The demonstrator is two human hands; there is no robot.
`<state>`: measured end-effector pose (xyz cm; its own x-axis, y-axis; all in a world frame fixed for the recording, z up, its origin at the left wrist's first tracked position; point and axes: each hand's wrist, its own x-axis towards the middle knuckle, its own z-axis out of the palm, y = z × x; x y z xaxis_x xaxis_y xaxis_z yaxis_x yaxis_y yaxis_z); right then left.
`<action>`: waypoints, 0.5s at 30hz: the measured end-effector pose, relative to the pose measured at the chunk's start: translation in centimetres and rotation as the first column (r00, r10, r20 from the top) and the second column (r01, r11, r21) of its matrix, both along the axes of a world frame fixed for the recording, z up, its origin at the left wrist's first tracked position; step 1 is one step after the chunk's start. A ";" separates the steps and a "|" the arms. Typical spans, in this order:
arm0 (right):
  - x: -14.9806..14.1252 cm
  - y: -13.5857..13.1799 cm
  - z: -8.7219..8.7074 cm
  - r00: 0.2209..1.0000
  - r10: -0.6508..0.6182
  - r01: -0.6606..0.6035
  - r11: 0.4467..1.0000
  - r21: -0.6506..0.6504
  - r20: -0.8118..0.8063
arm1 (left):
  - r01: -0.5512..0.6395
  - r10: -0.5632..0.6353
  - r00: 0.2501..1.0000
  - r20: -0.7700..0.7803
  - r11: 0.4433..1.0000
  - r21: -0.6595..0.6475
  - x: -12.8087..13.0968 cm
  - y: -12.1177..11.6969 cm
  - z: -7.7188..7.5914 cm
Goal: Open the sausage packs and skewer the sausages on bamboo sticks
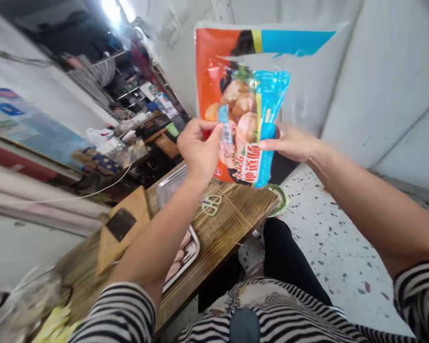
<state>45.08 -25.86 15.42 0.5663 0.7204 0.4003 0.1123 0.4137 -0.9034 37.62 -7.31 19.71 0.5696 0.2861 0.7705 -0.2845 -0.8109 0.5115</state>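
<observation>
Up in front of me is a large orange and blue plastic food packet (241, 109), printed with pictures of meat and red lettering. Its upper part is partly see-through. My left hand (201, 147) pinches the packet's left side, thumb on the front. On the right edge, my right hand (289, 140) grips it with the thumb across the front and the other fingers behind, hidden. Below the packet, scissors (211, 205) with pale green handles and thin wooden skewers (236, 206) lie on the table. Pink sausages (178, 256) sit in a metal tray (196, 245), partly covered by my left forearm.
The wooden table (214, 252) runs diagonally below my arms. On it are a clear-lidded container (171, 183), a wooden board (137, 209) with a dark flat item, and plastic bags (32, 300). A green-rimmed bin (280, 200) stands past the table's end.
</observation>
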 end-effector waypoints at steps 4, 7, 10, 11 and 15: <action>1.9 -3.1 -2.9 0.927 -0.367 0.366 0.930 -0.022 -0.076 | 0.196 -0.208 0.973 -0.101 0.974 -0.111 5.2 -5.6 -3.7; 4.0 -4.6 -6.0 0.783 -0.601 0.597 0.798 -0.079 -0.160 | 0.294 -0.327 0.928 -0.176 0.937 -0.190 8.3 -8.8 -6.6; 6.2 -5.7 -9.8 0.628 -0.759 0.739 0.651 -0.171 -0.175 | 0.308 -0.369 0.886 -0.280 0.921 -0.237 11.2 -11.4 -9.7; 6.9 -6.1 -11.1 0.580 -0.797 0.768 0.604 -0.211 -0.169 | 0.301 -0.369 0.873 -0.318 0.922 -0.243 12.2 -12.1 -10.8; 9.8 -7.2 -16.4 0.528 -0.835 0.766 0.548 -0.337 -0.156 | 0.236 -0.333 0.825 -0.456 0.937 -0.258 16.9 -12.6 -15.8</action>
<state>54.83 -33.07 -1.02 0.9977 -0.0550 0.0406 0.0449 0.0803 -0.9958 54.55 -19.92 3.89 0.9328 0.1598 0.3230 -0.1636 -0.6109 0.7746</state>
